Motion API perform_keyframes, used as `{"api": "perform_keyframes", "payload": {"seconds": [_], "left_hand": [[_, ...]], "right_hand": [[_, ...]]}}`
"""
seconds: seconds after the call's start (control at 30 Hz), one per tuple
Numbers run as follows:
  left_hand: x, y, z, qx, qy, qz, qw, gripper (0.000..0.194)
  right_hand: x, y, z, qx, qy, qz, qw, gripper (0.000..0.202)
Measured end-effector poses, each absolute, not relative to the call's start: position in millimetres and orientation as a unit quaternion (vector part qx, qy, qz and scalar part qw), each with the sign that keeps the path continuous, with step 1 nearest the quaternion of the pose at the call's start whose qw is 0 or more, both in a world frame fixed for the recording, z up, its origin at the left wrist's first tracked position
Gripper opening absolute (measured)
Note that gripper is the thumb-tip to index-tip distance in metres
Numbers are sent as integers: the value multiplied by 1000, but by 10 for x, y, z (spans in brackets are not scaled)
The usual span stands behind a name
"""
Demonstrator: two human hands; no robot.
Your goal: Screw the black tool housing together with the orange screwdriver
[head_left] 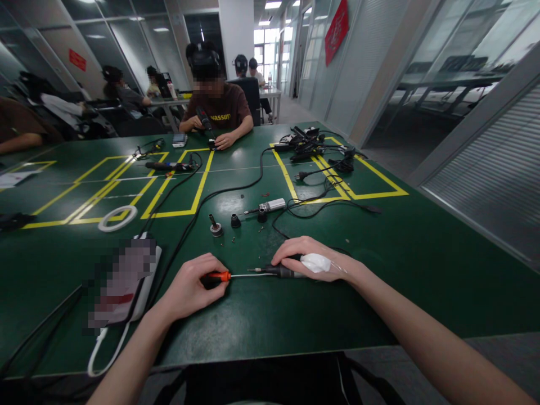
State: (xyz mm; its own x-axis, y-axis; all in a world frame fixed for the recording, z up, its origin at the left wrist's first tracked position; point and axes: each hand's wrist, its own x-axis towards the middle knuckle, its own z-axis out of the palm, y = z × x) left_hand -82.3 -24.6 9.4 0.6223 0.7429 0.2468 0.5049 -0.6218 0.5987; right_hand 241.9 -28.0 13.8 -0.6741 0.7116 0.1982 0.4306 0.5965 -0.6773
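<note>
An orange-and-black screwdriver [221,276] lies low over the green table [202,332], its handle between the thumb and fingers of my left hand [196,284]. Its thin metal shaft points right, reaching a black soldering-iron-like tool [278,271]. My right hand [310,259] is closed around the rear of that black tool, whose metal tip points left. Something white [315,262] sits against the back of my right hand near the thumb. Beyond my hands stand a metal-and-black part [216,226], a small black cone [235,220] and a silver cylindrical piece [272,205].
A phone-like device [126,281] with a white cable lies left. Behind it is a white tape ring [118,218]. Black cables [306,143] are heaped at the back right. Across the table, a person [217,107] holds a tool. Small screws lie scattered mid-table.
</note>
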Motion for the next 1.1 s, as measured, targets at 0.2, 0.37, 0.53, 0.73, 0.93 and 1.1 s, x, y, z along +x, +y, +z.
{"api": "perform_keyframes", "payload": {"seconds": [0.2, 0.37, 0.53, 0.73, 0.93, 1.1], "left_hand": [[-810, -244, 102, 872, 348, 251, 237, 10], [-812, -245, 93, 870, 354, 245, 241, 10], [-816, -245, 90, 869, 353, 247, 241, 10], [-807, -249, 111, 871, 352, 246, 238, 10], [-813, -246, 105, 875, 341, 254, 231, 10], [-811, -250, 101, 874, 342, 248, 238, 13]], "right_hand": [[2426, -275, 134, -328, -864, 301, 235, 26], [2428, -275, 128, -329, -865, 300, 231, 26], [2423, -281, 133, -329, -866, 298, 230, 27], [2426, -285, 142, -326, -866, 300, 234, 25], [2423, -283, 151, -328, -863, 304, 233, 26], [2424, -284, 159, -329, -862, 307, 234, 27]]}}
